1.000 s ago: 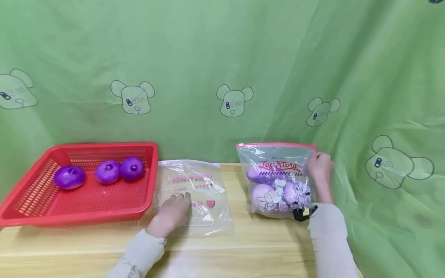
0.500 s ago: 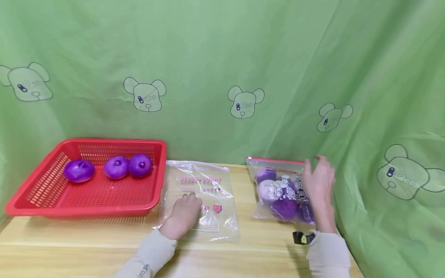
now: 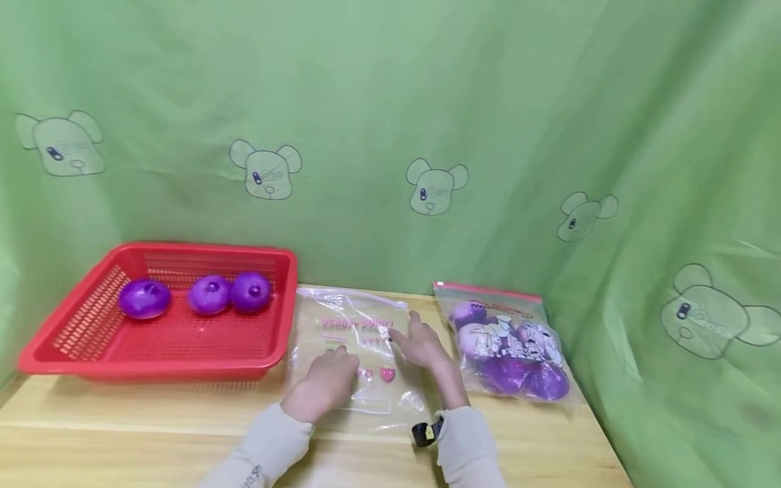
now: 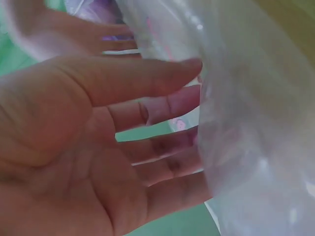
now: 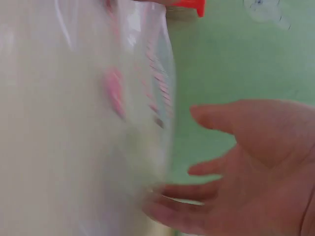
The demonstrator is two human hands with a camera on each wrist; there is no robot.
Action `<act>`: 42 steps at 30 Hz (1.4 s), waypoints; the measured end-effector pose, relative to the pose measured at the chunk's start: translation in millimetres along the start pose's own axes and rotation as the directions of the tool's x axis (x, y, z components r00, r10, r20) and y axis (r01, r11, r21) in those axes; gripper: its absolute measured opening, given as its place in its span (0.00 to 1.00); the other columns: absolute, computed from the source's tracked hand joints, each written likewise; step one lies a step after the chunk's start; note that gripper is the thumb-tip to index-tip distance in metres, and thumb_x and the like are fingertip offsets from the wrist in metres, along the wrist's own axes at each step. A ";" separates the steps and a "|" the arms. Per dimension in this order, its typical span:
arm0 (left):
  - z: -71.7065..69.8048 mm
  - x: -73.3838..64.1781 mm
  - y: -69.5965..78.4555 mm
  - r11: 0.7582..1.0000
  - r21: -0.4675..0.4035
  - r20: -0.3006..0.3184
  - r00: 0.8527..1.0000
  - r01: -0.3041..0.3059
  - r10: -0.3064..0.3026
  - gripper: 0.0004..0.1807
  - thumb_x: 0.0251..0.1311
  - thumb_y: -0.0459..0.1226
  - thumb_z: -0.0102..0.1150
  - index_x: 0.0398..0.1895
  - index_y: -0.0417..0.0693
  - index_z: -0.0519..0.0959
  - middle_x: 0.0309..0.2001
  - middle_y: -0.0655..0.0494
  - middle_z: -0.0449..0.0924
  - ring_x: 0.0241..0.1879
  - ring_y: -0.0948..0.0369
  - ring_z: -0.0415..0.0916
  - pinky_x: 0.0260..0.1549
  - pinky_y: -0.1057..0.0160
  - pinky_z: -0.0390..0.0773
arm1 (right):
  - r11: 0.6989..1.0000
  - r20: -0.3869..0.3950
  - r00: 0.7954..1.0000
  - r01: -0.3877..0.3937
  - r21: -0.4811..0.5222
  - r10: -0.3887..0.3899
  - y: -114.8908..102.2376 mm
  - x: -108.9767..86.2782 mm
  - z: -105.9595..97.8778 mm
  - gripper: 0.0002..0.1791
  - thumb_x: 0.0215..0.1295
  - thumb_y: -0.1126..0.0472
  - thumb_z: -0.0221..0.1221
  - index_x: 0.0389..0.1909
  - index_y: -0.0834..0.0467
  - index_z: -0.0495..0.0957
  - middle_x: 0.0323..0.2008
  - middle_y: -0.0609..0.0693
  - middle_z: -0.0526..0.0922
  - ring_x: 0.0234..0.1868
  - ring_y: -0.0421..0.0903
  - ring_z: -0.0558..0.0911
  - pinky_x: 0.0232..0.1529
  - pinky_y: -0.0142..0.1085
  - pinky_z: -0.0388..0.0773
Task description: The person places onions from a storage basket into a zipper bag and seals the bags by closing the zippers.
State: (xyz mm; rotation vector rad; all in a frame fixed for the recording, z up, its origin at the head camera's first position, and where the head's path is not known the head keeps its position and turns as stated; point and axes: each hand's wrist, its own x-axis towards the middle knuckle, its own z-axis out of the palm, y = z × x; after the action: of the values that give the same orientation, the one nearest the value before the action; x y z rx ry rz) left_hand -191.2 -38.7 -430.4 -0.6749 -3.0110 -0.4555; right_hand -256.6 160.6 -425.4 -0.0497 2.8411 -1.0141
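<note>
The middle bag (image 3: 373, 356) lies on the table (image 3: 152, 434). Just to its left stands the basket (image 3: 177, 366), with three onions in it — one farthest from the middle bag, the other two side by side nearer to it. On the middle bag's right, a little apart, lies the filled bag (image 3: 509, 349), its round contents (image 3: 502, 375) inside. Behind the middle bag hangs the curtain (image 3: 342, 135). The left hand (image 3: 326, 383) is over its left half, the right hand (image 3: 422, 346) at its right edge — between it and the filled bag.
</note>
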 end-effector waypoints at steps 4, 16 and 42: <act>-3.2 0.0 6.5 1.000 -0.027 0.070 0.998 0.000 0.002 0.05 0.50 0.26 0.65 0.25 0.43 0.80 0.27 0.50 0.74 0.28 0.54 0.72 0.29 0.55 0.80 | 0.991 -0.122 0.987 -0.099 0.085 0.109 3.2 5.4 20.1 0.49 0.70 0.52 0.58 0.76 0.70 0.38 0.69 0.77 0.59 0.67 0.71 0.65 0.67 0.60 0.63; -15.5 -5.3 -0.7 1.000 -0.018 0.064 0.998 0.012 -0.011 0.03 0.59 0.32 0.63 0.33 0.40 0.80 0.28 0.46 0.77 0.28 0.51 0.77 0.28 0.53 0.81 | 0.698 -0.018 0.990 -0.084 0.711 0.138 -4.5 7.7 28.9 0.34 0.55 0.68 0.64 0.64 0.72 0.67 0.43 0.64 0.82 0.30 0.45 0.79 0.37 0.37 0.82; -93.5 -3.9 -24.5 0.856 -0.461 -0.473 0.881 -0.235 -0.013 0.09 0.74 0.40 0.51 0.43 0.49 0.80 0.38 0.59 0.82 0.38 0.63 0.80 0.37 0.64 0.82 | 0.749 -0.631 0.596 0.661 0.035 -0.497 -63.4 -49.0 -20.8 0.13 0.55 0.77 0.63 0.35 0.62 0.71 0.25 0.52 0.77 0.27 0.45 0.76 0.25 0.33 0.78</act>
State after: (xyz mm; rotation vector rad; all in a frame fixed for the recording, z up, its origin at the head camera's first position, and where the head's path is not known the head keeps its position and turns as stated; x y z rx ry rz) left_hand -201.9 -88.3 -348.0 -0.6399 -2.3815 -1.2344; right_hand -211.4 128.1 -364.1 -0.8621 3.2645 -1.8279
